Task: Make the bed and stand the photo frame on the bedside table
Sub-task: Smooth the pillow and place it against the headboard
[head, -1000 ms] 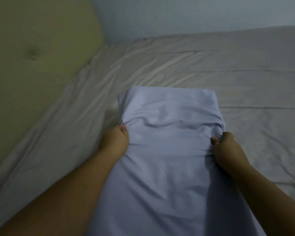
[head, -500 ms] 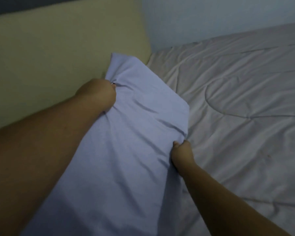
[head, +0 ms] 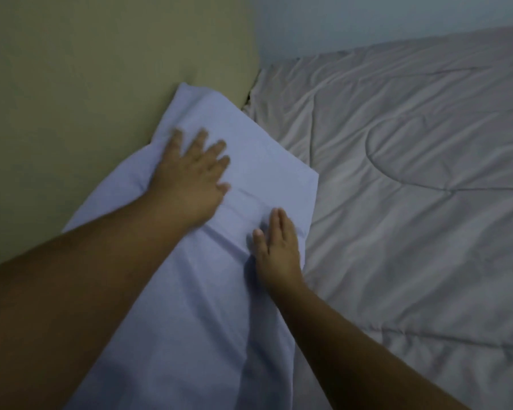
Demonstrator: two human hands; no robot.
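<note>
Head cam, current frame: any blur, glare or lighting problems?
Head view: dim, flat, bluish light, no glare. Head view: left hand is motion-blurred at the fingers, right hand is sharper. Head view: the right arm casts a soft shadow on the pillow; quilt creases stay readable.

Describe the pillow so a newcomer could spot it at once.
Start at the olive padded headboard on the left. Along its base, on the grey quilt, lies the pillow, left hand and right hand flat on it. Only it is pale lilac and unstitched.
</note>
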